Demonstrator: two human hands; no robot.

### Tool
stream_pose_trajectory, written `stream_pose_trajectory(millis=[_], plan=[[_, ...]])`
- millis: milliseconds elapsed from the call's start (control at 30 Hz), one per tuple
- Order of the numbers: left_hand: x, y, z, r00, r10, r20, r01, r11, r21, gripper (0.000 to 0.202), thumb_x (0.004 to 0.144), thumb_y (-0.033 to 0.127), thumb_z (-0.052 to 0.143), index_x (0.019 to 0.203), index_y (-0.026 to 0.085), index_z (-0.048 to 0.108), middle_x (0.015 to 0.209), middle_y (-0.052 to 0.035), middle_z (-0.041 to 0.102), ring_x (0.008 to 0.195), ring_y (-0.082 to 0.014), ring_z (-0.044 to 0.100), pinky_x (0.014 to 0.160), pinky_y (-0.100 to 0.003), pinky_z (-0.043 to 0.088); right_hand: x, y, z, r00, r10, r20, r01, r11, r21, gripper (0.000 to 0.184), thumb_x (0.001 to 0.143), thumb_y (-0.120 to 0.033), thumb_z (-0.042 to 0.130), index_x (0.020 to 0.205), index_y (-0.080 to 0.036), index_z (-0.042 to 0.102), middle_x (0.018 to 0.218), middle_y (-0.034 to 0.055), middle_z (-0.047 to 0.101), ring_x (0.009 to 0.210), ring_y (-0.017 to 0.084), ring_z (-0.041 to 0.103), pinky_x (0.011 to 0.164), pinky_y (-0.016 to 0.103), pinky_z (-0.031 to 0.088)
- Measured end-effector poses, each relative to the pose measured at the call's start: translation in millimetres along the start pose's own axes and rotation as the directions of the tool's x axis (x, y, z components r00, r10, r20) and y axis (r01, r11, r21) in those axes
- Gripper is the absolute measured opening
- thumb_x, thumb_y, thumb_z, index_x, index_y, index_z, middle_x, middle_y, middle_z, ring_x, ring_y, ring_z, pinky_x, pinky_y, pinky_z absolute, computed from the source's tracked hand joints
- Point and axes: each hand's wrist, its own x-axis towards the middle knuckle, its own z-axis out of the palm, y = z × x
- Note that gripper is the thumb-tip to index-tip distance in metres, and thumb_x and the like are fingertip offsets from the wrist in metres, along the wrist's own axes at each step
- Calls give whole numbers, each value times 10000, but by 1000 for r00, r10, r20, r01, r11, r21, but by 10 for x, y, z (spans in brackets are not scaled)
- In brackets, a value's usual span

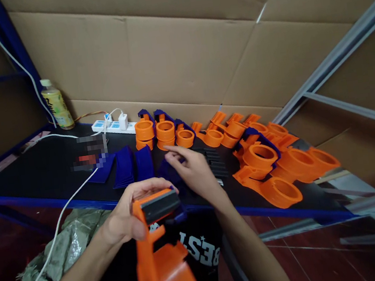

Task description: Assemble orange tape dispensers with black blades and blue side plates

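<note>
My left hand [124, 214] is wrapped round an orange plastic part [171, 273] in front of my body. The part has a broad ring at its lower end and a black block [160, 206] set in its upper end. Some dark blue plastic shows just behind the block. My right hand [193, 167] reaches over the table with loosely bent fingers apart, and nothing shows in them. Below its fingertips lie dark blue pieces [167, 171], partly hidden by the hand. To its right is a row of black ribbed blocks [215, 162].
Orange ring parts [281, 191] crowd the table's right side, and stacked ones with blue pieces [164, 132] stand at the back. Blue flat pieces [123, 166] lie left of centre. A power strip [130, 127], a bottle [57, 105] and a white cable [73, 196] are on the left.
</note>
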Motion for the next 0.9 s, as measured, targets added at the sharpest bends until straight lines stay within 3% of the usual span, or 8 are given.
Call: stream_pose_trajectory(millis=[67,167,267,333,467,533,800,900], plan=[[14,9,39,994,28,109,-22,998,-51,734,462,594,916,1013,156,708,1018,-138,698,895,-334,703,866,-503,566,246,40,199,996,35,86,-15,974,-226,429,986,-441,554,1330,-201,645,1109,77,741,919,177,687,851,303,529],[48,-9,72,989,76,128,-56,987,-152,590,577,481,884,1057,240,640,1102,-116,690,982,-341,700,877,-538,565,477,56,405,986,97,133,-27,892,-452,464,995,-479,520,1373,-222,603,1188,101,706,1006,209,669,866,314,506],[70,-51,62,977,37,210,14,972,-233,588,658,447,827,1167,247,611,986,-70,665,662,-213,674,612,-413,612,542,39,499,981,137,134,-47,850,-524,475,1001,-473,503,1411,-237,557,1210,105,696,1037,231,668,867,328,502],[83,-70,50,978,21,208,32,967,-252,583,696,405,805,1213,225,607,982,-58,630,622,-159,617,551,-344,599,539,26,524,980,153,131,-58,838,-543,484,998,-467,506,1429,-248,528,1218,102,691,1062,244,666,879,345,501],[107,-63,58,994,30,108,1,963,-270,587,683,355,838,1202,179,630,1061,-65,601,818,-170,615,871,-437,602,529,8,547,969,191,154,-71,819,-570,475,992,-476,511,1418,-267,518,1193,90,698,1058,240,672,872,343,503],[102,-48,81,996,24,89,-1,968,-249,612,655,322,865,1202,172,636,1094,-74,603,869,-186,625,938,-476,575,538,2,558,967,198,164,-64,804,-591,448,987,-480,517,1378,-264,550,1173,86,709,1041,236,677,861,336,505],[87,-35,132,994,101,-38,-104,991,-82,578,566,175,938,1088,185,688,1106,-71,662,1008,-217,662,899,-286,540,573,-45,598,974,178,138,-48,763,-645,324,1007,-359,452,1247,-233,631,1148,105,724,1050,266,690,870,364,504],[130,-76,89,996,83,-45,-85,995,-53,604,576,166,929,1126,184,679,1132,-92,687,978,-223,685,873,-292,548,574,-74,611,974,184,130,-55,754,-655,328,1006,-324,449,1255,-207,628,1150,129,721,1068,272,687,874,358,502]])
